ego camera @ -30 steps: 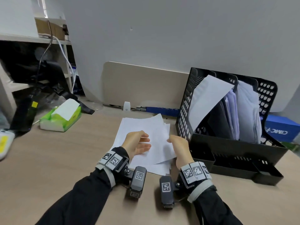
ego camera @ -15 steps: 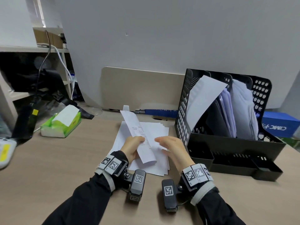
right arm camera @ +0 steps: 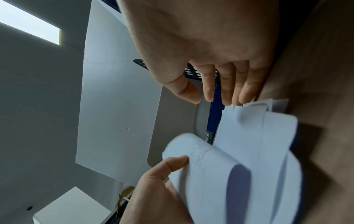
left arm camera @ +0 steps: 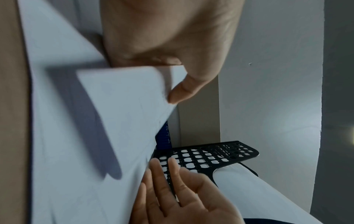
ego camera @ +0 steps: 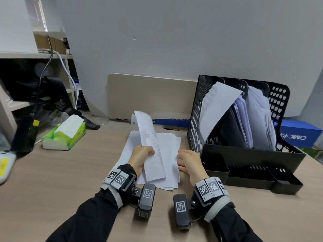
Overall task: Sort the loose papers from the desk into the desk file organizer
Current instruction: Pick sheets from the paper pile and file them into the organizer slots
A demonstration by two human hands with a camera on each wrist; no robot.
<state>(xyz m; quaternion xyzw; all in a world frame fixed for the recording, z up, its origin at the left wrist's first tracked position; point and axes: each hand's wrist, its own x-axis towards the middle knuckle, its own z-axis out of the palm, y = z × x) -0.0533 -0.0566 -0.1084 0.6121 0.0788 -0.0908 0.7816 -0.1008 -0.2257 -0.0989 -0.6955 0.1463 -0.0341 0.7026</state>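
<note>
Behind the organizer, "CIMC" box

Matt wood-grain laminate on the tabletop, pale brown and smooth. Thin white paper in the lifted sheet, faintly printed, curling softly; same matt paper in the stack beneath. Black perforated plastic for the file organizer, dull sheen on the rims. Glossy green plastic film wrapping the tissue pack. Dark matt cloth on the sleeves.
</note>
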